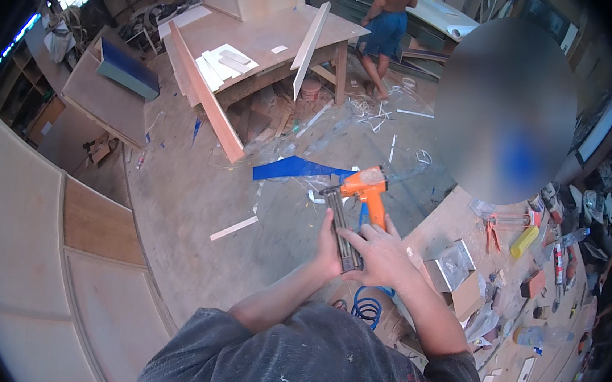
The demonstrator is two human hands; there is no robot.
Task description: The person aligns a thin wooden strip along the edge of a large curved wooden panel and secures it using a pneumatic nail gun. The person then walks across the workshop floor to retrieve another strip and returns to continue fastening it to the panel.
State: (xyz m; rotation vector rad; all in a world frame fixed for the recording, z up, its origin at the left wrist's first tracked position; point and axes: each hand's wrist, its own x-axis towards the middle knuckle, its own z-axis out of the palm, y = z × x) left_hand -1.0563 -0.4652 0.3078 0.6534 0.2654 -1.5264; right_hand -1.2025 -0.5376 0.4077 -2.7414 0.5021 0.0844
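An orange pneumatic nail gun (362, 185) is held up in front of my chest, its long grey magazine (341, 227) slanting down toward me. My left hand (328, 250) is closed around the magazine's left side near its lower end. My right hand (382, 254) lies over the magazine's lower end, fingers bent against it and just below the orange handle. Part of the right hand's grip is hidden behind its own fingers. A blue coiled air hose (367, 309) hangs below my hands, close to my shirt.
Ahead stands a wooden worktable (276, 32) with leaning boards (208, 99). Right, a cluttered bench (456, 219) holds an open box (452, 266), a caulking gun (491, 233) and bottles. Large panels (16, 216) stand left. A person in blue shorts (385, 34) stands behind; scraps litter the floor.
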